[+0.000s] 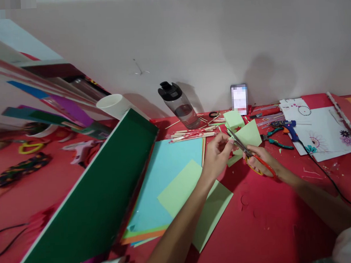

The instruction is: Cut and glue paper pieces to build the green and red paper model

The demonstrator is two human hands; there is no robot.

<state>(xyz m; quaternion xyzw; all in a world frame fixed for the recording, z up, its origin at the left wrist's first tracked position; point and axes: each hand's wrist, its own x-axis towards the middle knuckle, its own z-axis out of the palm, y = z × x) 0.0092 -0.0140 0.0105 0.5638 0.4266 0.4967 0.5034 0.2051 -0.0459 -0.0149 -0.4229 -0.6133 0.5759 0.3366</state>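
Note:
My right hand (265,157) is wrapped round the handles of a pair of scissors (263,165) with red and yellow grips. Their blades point up and left, close to the fingertips of my left hand (219,152). Pinched in that left hand is a small piece of light green paper (231,139), partly hidden by the fingers and blades. Just beyond the blades are a larger light green sheet (251,134) and a small light green paper-covered block (233,120). Two more light green sheets lie under and beside my left forearm, one of them on a blue sheet (167,155).
A dark green board (88,193) slants up at left beside a white cup (112,105). At the back stand a water bottle (183,111) and a phone (239,99), with wooden sticks (190,134) in front. Pliers (276,138) and a corded glue gun (290,130) lie at right.

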